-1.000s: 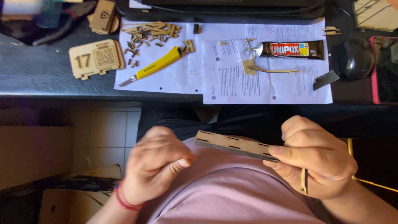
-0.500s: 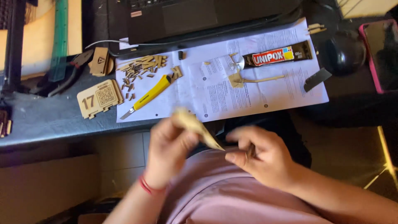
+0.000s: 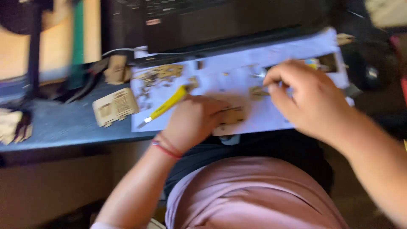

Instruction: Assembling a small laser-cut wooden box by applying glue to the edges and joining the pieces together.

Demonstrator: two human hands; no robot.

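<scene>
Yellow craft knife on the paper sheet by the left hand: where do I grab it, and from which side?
Probably take the yellow craft knife by its yellow handle, toward the upper right end. It lies diagonally on the white paper, and the thin grey tip, likely the blade, points down-left. Come from above; the left hand crowds its right side.

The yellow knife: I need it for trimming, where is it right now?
In the head view the yellow knife lies on the white paper sheets, just left of the left hand, right of the wooden tag.

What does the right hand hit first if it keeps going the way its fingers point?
The right hand points left and away over the white paper sheets. First in line looks like the small wooden piece at its fingertips, though blur leaves depth unclear.
</scene>
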